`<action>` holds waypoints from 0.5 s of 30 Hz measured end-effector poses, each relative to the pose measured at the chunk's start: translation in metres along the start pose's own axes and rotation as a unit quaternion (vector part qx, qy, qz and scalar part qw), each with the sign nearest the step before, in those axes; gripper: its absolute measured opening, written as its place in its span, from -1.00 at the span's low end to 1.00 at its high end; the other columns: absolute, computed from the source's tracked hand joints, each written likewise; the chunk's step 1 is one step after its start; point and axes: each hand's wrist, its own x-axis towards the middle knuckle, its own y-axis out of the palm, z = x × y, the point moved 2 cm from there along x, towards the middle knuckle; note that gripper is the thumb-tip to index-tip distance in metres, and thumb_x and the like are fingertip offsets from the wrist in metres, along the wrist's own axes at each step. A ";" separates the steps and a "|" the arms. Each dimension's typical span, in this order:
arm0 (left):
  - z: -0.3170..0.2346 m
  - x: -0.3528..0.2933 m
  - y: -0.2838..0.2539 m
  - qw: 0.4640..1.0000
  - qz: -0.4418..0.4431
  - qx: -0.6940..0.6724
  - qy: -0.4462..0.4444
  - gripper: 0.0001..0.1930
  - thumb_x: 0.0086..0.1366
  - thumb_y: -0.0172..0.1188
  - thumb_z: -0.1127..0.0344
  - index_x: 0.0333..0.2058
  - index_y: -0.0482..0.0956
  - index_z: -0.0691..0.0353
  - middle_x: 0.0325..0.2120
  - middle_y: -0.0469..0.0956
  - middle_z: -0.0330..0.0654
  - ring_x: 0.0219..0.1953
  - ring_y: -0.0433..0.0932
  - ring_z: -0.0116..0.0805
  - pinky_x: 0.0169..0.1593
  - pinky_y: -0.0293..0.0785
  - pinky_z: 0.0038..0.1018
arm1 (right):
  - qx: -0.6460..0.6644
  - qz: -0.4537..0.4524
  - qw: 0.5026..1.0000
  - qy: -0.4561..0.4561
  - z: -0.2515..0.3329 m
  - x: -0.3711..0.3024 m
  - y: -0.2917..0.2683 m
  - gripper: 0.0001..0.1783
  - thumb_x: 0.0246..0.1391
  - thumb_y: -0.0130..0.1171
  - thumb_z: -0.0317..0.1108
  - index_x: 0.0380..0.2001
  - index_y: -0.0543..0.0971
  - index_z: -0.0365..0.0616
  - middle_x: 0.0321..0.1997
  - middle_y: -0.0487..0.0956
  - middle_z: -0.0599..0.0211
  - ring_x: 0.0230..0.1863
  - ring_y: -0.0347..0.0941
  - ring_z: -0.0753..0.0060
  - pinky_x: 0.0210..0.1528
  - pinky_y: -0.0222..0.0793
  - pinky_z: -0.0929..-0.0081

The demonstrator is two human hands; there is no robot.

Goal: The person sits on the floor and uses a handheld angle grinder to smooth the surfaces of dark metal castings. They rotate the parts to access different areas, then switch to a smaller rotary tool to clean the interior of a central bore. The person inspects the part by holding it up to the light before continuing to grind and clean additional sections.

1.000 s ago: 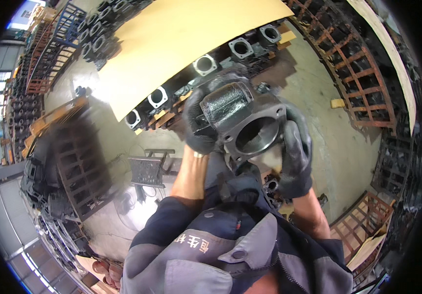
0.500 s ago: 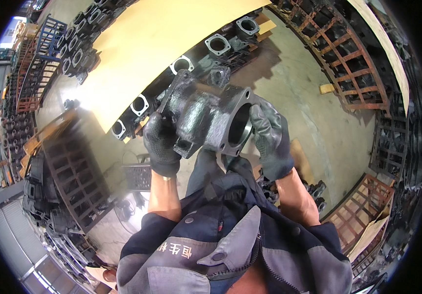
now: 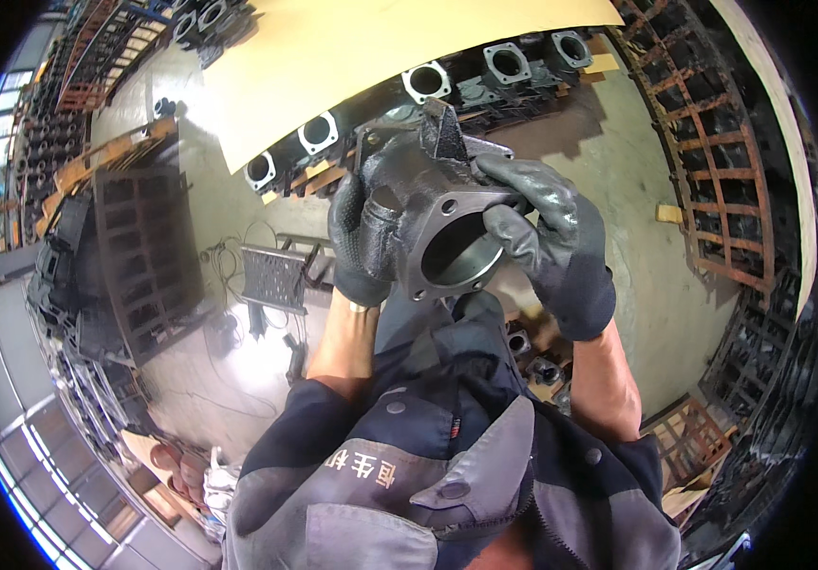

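I hold a black flanged metal casting (image 3: pixel 407 180) up in front of my chest, in both gloved hands. Its round bore, ringed by a flange with bolt holes, is turned toward me. My left hand (image 3: pixel 357 242) wraps the casting's left side, with some fingers hidden behind it. At the flange's upper right corner, my right hand (image 3: pixel 551 233) grips with its thumb by the bore's rim and its fingers over the top. Both gloves are black with a coated surface.
Similar castings (image 3: pixel 507 64) stand in a row beneath a large yellow sheet (image 3: pixel 352 47). Rusty metal crates (image 3: pixel 713 176) line the right. At left are a dark grid crate (image 3: pixel 148 266) and a small metal step (image 3: pixel 274 275) with cables. More castings (image 3: pixel 547 369) lie near my legs.
The casting has turned so its bore faces me more. My right hand has shifted up onto the flange's upper right corner. The whole view has swung, showing more floor at left.
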 end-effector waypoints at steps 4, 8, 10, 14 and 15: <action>-0.012 -0.008 0.003 0.990 -0.014 0.118 0.073 -0.50 0.39 0.21 0.20 0.18 0.44 0.40 0.06 0.55 -0.10 0.02 0.54 -0.33 0.05 0.51 -0.43 | -0.015 0.033 0.999 -0.029 -0.001 0.003 0.010 -0.54 0.16 0.27 -0.23 0.06 0.59 -0.28 0.02 0.63 0.07 0.03 0.55 0.19 0.10 0.42 0.34; -0.010 -0.006 -0.013 0.997 -0.034 0.038 0.062 -0.47 0.33 0.29 0.16 0.14 0.47 0.41 0.02 0.58 -0.10 0.00 0.55 -0.35 0.05 0.51 -0.43 | -0.007 0.029 0.998 -0.054 -0.002 0.007 0.021 -0.57 0.10 0.34 -0.29 0.04 0.61 -0.21 0.01 0.64 0.08 0.04 0.58 0.12 0.09 0.46 0.31; -0.017 -0.008 -0.019 0.992 -0.035 0.078 0.092 -0.47 0.31 0.32 0.17 0.12 0.49 0.41 0.00 0.59 -0.11 -0.01 0.56 -0.35 0.04 0.51 -0.43 | -0.006 0.029 0.998 -0.061 -0.002 0.009 0.024 -0.57 0.07 0.36 -0.32 0.03 0.62 -0.17 0.01 0.65 0.10 0.04 0.59 0.10 0.09 0.48 0.29; -0.028 -0.007 -0.019 0.985 -0.049 0.114 0.123 -0.48 0.26 0.37 0.20 0.09 0.51 0.41 -0.04 0.61 -0.12 -0.04 0.57 -0.35 0.03 0.52 -0.42 | -0.020 0.040 0.997 -0.060 0.002 0.013 0.027 -0.57 0.10 0.34 -0.30 0.05 0.62 -0.15 0.03 0.65 0.12 0.06 0.58 0.10 0.12 0.46 0.28; -0.029 -0.006 -0.019 0.990 -0.052 0.074 0.111 -0.48 0.25 0.38 0.21 0.09 0.51 0.41 -0.05 0.61 -0.12 -0.04 0.57 -0.35 0.03 0.52 -0.42 | -0.014 0.039 0.997 -0.059 0.003 0.015 0.028 -0.56 0.10 0.33 -0.29 0.06 0.62 -0.14 0.04 0.64 0.12 0.07 0.58 0.09 0.13 0.46 0.28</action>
